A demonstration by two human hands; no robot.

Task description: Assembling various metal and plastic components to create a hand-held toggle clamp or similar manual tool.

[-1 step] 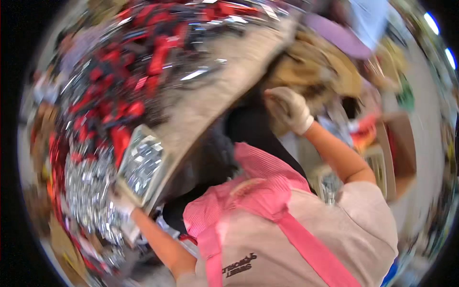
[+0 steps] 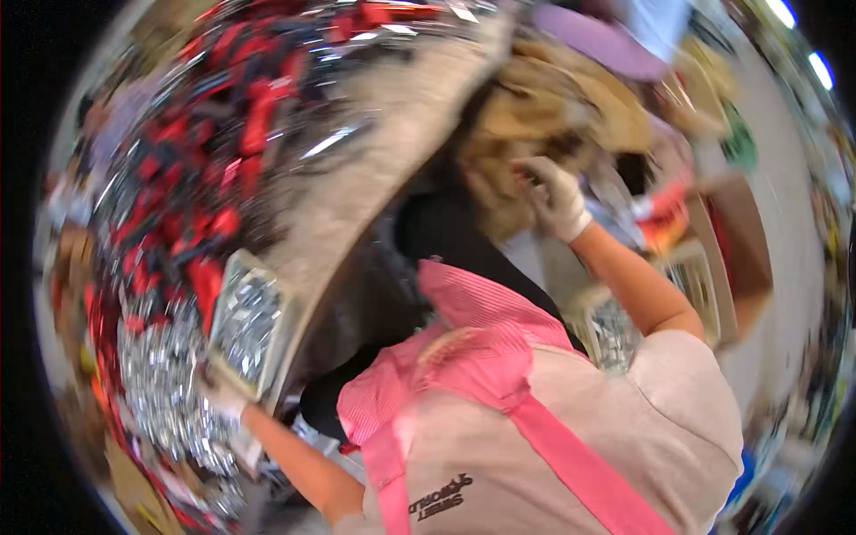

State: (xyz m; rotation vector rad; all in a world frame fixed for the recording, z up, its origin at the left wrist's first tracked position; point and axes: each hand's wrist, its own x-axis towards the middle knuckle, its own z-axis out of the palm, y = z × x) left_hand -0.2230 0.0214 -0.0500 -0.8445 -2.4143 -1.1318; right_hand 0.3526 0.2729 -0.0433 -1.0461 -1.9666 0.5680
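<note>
My left hand [image 2: 223,390], in a pale glove, is at the near corner of a cream tray [image 2: 293,308]; its blurred fingers appear closed on the rim. Shiny silver pieces [image 2: 248,323] fill the tray, which rests at the table's edge. Beside this hand spreads a heap of similar silver pieces [image 2: 165,379]. My right hand [image 2: 555,198], in a white glove with the fingertips darker, is raised away from the table in front of brown sacking [image 2: 499,169]. Its fingers are curled; anything inside them is too blurred to make out.
Red and black pieces [image 2: 192,192] pile up across the table [image 2: 357,169]. Cream baskets [image 2: 704,267] stand to my right, one with silver pieces [image 2: 613,334], next to a cardboard box [image 2: 744,241]. Another person's purple garment [image 2: 602,40] shows at the far side.
The whole view has shifted, with the table and heaps sliding left and slightly down. My right hand has moved right against the sacking. My left hand stays at the tray.
</note>
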